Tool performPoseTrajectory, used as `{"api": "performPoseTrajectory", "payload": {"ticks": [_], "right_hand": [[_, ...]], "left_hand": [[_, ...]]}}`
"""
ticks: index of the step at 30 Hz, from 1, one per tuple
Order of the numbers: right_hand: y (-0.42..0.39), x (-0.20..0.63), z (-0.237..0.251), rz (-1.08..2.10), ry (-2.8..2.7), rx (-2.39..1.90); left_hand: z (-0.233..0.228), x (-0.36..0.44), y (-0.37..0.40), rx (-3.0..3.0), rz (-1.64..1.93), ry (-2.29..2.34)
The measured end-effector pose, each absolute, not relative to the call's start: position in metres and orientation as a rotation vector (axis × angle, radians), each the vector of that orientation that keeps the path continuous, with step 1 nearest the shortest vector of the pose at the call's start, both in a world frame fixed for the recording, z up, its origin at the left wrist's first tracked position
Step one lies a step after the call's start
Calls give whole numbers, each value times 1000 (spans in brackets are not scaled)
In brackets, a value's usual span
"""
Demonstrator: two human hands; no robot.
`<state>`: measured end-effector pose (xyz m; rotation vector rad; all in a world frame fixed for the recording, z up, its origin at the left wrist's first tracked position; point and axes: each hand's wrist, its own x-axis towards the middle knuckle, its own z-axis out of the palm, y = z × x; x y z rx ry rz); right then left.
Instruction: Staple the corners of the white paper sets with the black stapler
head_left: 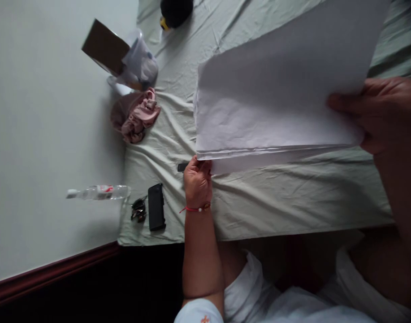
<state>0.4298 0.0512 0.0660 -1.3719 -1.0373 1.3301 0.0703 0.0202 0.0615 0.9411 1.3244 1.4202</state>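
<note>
- A pale wall (50, 134) fills the left of the view, with a dark red skirting strip (54, 269) along its lower edge
- A clear plastic bottle (97, 192) with a red-and-white label lies by the wall, at the edge of the bed
- A brown cardboard box (105, 46) sits tilted near the wall, touching a crumpled clear plastic bag (140, 63)
- Just below them a bunched pink cloth (135, 115) rests on the pale green bedsheet (292, 197), which is creased all over
- Sunglasses (138, 210) lie beside a black phone (156, 207) near the sheet's edge; a small dark object (182, 167) sits just beyond, too small to identify
- A round black thing with a yellow spot (175, 11) shows at the top edge, partly cut off
- The left hand (197, 181), with a red thread bracelet (196, 209) at the wrist, pinches the near corner of the stack of white sheets (275, 103), fingers closed on its edge
- The stack of large white sheets, lightly creased, is lifted above the bedsheet in the upper middle and right of the view, its layered edges showing along the lower side
- The right hand (387, 112) grips the opposite edge of the stack, thumb on top and fingers beneath
- White clothing (275, 300) shows at the bottom
</note>
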Motion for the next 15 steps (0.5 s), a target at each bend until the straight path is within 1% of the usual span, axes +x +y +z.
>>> {"api": "performPoseTrajectory", "payload": {"ticks": [3, 5, 8, 11, 15], "right_hand": [[51, 426, 69, 1236, -994, -1416], [51, 424, 70, 1258, -989, -1449], [49, 423, 73, 1293, -987, -1494], [47, 423, 75, 1360, -1047, -1400], [47, 424, 76, 1389, -1128, -1267]], "left_hand": [[63, 65, 20, 898, 1484, 1295], [66, 59, 20, 828, 1522, 1251], [68, 54, 18, 767, 1464, 1229], [69, 56, 16, 795, 1451, 1282], [71, 59, 13, 869, 1588, 1277]]}}
